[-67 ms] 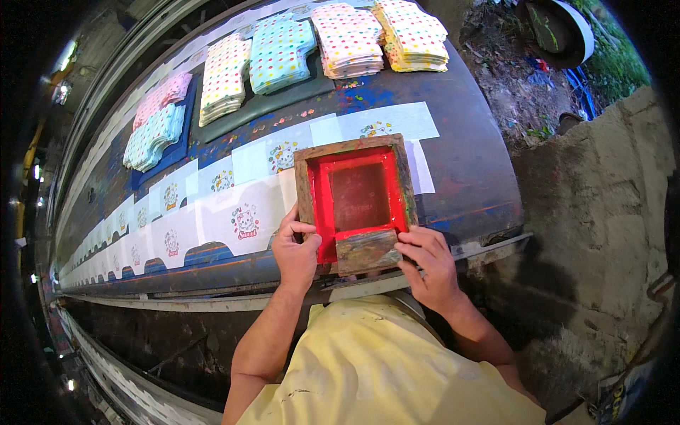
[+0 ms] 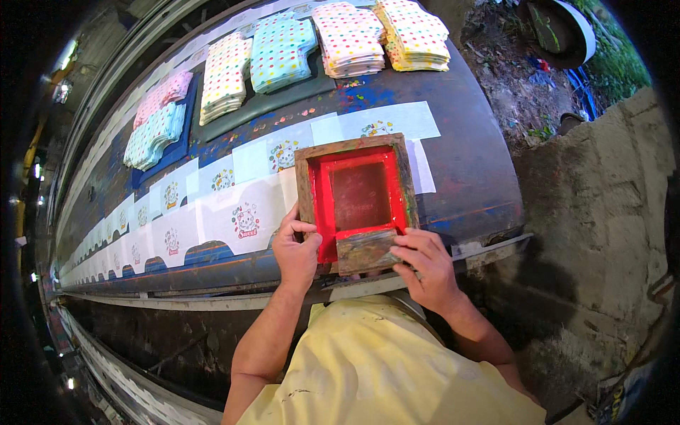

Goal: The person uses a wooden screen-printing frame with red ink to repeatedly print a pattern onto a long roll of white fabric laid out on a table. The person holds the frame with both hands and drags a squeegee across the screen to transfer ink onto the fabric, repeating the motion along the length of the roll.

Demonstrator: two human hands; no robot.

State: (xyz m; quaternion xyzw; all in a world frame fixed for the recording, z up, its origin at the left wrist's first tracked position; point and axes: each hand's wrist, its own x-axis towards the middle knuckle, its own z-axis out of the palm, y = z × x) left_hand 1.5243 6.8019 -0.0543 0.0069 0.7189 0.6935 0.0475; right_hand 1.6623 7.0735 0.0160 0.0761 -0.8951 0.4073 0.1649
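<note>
A wooden screen-printing frame (image 2: 303, 184) with red ink around its mesh is held over the near edge of the table. My left hand (image 2: 295, 248) is closed on the frame's lower left side, thumb bent over it. A flat, paint-stained wooden squeegee (image 2: 363, 253) lies across the near end of the frame. At its right end, my right hand (image 2: 427, 265) is closed, with fingertips and thumb pinching the wood. The squeegee's lower edge cannot be made out. Beneath the frame, white cut fabric pieces (image 2: 244, 198) printed with a small cartoon figure run leftward in a row.
Stacks of polka-dot fabric (image 2: 347, 42) stand along the far side of the dark, paint-spotted table (image 2: 474, 163). A dotted pile (image 2: 154, 134) sits on a blue board at the left. To the right are a concrete floor (image 2: 588, 191) and a round basin (image 2: 559, 32).
My right hand has shifted slightly left along the end of the squeegee. The frame and my left hand stay nearly where they were.
</note>
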